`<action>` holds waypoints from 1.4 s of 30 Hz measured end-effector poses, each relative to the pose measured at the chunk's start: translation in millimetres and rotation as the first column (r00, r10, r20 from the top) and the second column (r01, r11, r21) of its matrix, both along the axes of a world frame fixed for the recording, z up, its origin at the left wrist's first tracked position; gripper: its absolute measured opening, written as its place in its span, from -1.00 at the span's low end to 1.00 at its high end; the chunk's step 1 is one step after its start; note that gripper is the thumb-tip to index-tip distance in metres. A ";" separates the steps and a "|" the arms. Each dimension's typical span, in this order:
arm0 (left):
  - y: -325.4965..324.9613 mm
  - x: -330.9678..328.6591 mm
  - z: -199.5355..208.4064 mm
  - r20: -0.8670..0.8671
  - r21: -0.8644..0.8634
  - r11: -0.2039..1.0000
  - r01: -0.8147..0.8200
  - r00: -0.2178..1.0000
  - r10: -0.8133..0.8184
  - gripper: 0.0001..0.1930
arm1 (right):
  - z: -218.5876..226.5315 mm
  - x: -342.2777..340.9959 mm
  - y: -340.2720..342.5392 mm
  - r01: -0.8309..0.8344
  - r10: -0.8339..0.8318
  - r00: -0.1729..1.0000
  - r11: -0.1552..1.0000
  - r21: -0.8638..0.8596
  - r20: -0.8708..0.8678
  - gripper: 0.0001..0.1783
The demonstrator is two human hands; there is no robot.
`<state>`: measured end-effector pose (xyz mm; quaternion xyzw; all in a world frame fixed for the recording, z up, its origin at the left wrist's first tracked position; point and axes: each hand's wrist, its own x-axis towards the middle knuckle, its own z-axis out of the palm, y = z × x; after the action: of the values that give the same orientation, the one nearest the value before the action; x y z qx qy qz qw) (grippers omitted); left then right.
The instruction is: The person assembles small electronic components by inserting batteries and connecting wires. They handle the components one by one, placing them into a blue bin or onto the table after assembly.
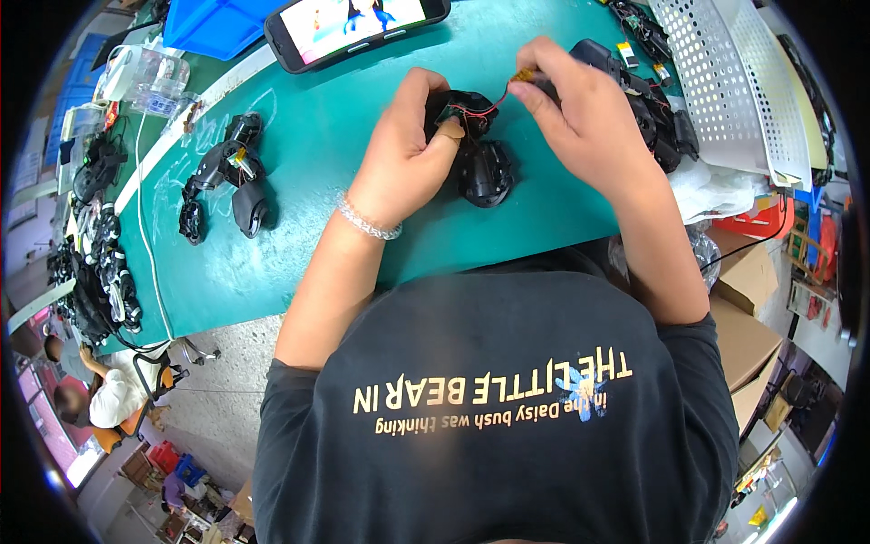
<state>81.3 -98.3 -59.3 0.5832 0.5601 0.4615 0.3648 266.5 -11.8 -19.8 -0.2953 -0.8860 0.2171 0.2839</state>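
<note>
My left hand (399, 159) is closed on a black headphone set (487, 174) above the green table. Its thumb presses near a small circuit board in an opened ear cup. Thin red wires (492, 109) run from that cup to a small amber-wrapped piece (523, 76), apparently a battery. My right hand (589, 118) pinches this piece between thumb and forefinger, slightly above and to the right of the cup. The other ear cup hangs below my left fingers. Part of the opened cup is hidden by my left hand.
Another black headphone set (237, 168) lies to the left on the green table (308, 181). A phone (353, 25) stands at the back beside a blue bin (213, 27). More black headphones (666, 127) and a white perforated basket (725, 82) are at right; cables (109, 263) crowd the left.
</note>
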 end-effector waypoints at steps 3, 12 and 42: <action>-0.8 4.3 -0.8 -0.012 0.001 0.997 -0.072 0.997 0.072 -0.76 | -4.5 0.9 -2.3 -0.012 0.013 1.000 0.999 -0.030 0.024 -0.86; -10.8 15.7 15.4 -0.231 0.039 0.999 -0.033 0.972 0.041 -0.70 | -15.8 -28.3 -11.9 -0.036 -0.107 0.912 0.941 -0.336 -0.396 -0.84; -3.9 10.9 3.3 0.153 0.017 0.961 -0.275 0.951 0.269 -0.73 | -12.7 -45.3 -13.2 -0.015 0.032 0.965 0.998 0.064 -0.261 -0.87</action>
<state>92.2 -102.3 -56.0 0.4714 0.5973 0.5602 0.3273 221.2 -24.9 -32.5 -0.2447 -0.8505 0.2301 0.4047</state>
